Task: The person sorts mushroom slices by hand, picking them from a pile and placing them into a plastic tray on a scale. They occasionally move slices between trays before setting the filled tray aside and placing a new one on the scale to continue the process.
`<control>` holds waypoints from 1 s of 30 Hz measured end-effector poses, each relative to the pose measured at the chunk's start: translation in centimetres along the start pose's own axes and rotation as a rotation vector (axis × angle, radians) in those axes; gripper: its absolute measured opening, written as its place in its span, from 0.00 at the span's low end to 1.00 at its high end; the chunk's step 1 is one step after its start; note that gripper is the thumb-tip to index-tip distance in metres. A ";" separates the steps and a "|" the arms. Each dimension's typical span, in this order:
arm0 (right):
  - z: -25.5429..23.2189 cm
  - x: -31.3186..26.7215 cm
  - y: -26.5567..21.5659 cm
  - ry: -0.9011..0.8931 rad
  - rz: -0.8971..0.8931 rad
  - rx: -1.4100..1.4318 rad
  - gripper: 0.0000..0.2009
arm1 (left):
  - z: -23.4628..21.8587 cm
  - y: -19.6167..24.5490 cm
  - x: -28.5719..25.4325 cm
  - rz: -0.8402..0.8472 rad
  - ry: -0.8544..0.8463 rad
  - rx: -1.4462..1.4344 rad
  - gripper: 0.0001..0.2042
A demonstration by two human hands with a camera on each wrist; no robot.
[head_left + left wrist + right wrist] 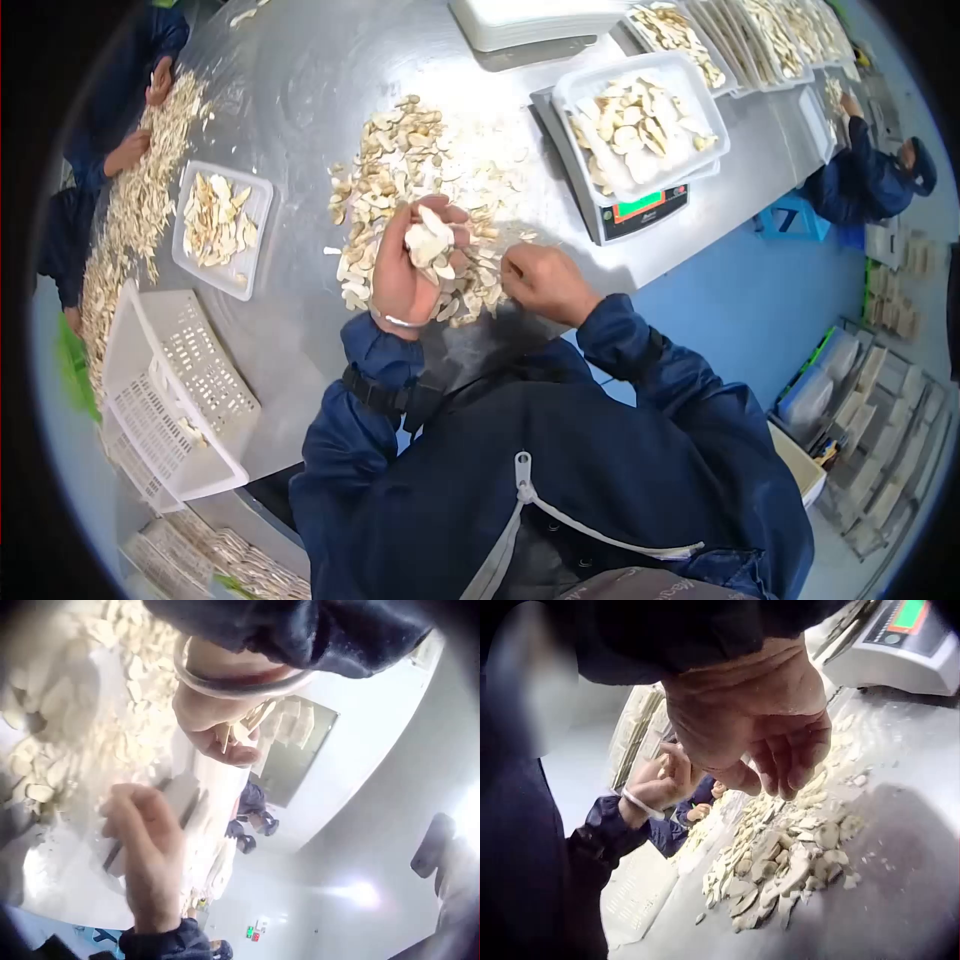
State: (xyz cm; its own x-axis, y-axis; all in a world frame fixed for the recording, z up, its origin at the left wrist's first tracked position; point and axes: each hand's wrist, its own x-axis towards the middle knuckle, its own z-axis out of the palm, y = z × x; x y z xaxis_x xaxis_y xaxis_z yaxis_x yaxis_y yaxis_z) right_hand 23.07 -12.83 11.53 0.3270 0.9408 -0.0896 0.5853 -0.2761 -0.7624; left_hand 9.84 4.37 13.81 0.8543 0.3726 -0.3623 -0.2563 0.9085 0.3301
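Pale dried slices [430, 245] lie in the left hand [405, 275], palm up with its fingers curled round them; the left wrist view also shows slices [240, 733] in that hand [217, 724]. Just right of it, the right hand [550, 283] hangs over the near right edge of the loose slice pile [400, 150]. In the right wrist view the right hand [750, 724] has bent fingers pointing down above the pile [795, 862], with no slice visible in them. Whether its fingertips pinch something small is hidden.
A white tray of slices [640, 130] sits on a scale [648, 208] at the right. Another filled tray [218, 232] and white baskets [185, 390] are at the left. Stacked trays [535, 25] stand at the back. Other people work at the left side and far right.
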 end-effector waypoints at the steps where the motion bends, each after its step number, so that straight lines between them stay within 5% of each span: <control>1: -0.2 -0.9 0.2 -0.016 0.037 0.021 0.05 | 1.6 0.1 1.2 0.002 -0.003 0.037 0.20; 7: -0.8 -5.4 3.0 0.135 -0.020 0.060 0.05 | 12.2 -2.8 8.7 0.117 -0.147 0.423 0.25; 11: -2.4 -7.2 3.3 0.223 0.040 0.052 0.05 | 15.3 -5.5 12.7 0.224 -0.282 0.800 0.29; 14: -3.1 -7.6 3.6 0.240 0.078 0.059 0.05 | 13.2 -6.1 13.8 0.473 -0.261 1.111 0.28; 17: -2.7 -7.4 4.1 0.216 0.067 0.084 0.04 | 11.4 -3.2 11.0 0.379 -0.125 1.117 0.26; 18: -2.5 -7.0 4.2 0.199 0.046 0.091 0.04 | 10.4 -2.5 10.0 0.425 0.027 1.064 0.18; 23: -1.8 -2.3 3.1 0.146 -0.075 0.049 0.16 | -6.3 4.1 4.4 0.529 0.504 1.625 0.18; 25: -1.6 1.3 2.0 0.175 -0.144 -0.031 0.22 | -9.3 4.6 1.8 0.590 0.493 1.974 0.19; 30: 2.0 10.5 1.7 0.114 -0.189 -0.208 0.27 | -10.8 1.9 -0.3 0.612 0.458 2.009 0.15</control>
State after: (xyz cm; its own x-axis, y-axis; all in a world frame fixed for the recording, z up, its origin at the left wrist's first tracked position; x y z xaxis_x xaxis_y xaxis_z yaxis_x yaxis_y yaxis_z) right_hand 26.02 -3.00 7.96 0.2721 0.9545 0.1222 0.7792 -0.1440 -0.6100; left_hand 4.24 8.00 5.15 0.6529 0.7518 0.0919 0.5777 -0.5728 0.5815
